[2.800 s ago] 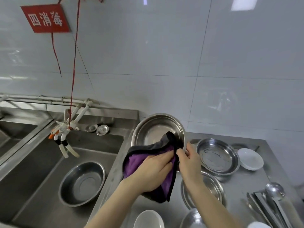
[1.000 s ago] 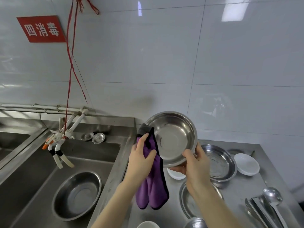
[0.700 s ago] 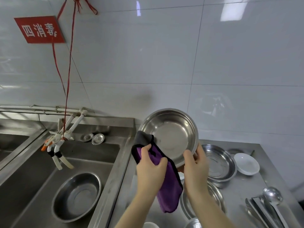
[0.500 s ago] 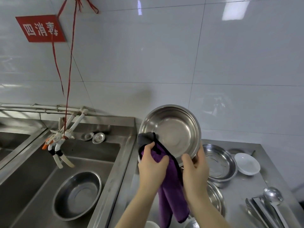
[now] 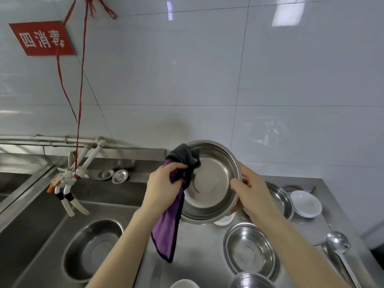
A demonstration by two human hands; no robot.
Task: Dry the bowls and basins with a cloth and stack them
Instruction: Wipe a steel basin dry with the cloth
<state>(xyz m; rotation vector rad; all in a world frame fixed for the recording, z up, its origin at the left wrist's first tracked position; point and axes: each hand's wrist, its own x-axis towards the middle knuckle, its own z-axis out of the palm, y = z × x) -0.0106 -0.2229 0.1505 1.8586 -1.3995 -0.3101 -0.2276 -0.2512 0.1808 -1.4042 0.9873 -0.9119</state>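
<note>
A steel basin [image 5: 214,179] is held tilted above the counter, its inside facing me. My right hand [image 5: 252,189] grips its right rim. My left hand [image 5: 164,188] grips a purple and grey cloth [image 5: 172,221] and presses its grey end over the basin's upper left rim; the purple end hangs down. Below lie a steel basin [image 5: 250,249] on the counter, another [image 5: 279,199] behind my right hand, and one [image 5: 91,249] in the sink. A small white bowl [image 5: 305,203] sits at the right.
The sink [image 5: 39,221] lies to the left, with white pipes and a hanging sprayer [image 5: 68,183] tied by red string. Two small steel lids [image 5: 113,175] rest on the sink's back ledge. Ladles [image 5: 337,246] lie at the counter's right edge. Bowls [image 5: 184,283] peek in at the bottom.
The basin has come lower and tilted more toward me. My left hand has moved the cloth up onto the upper left rim, and the view has dipped slightly.
</note>
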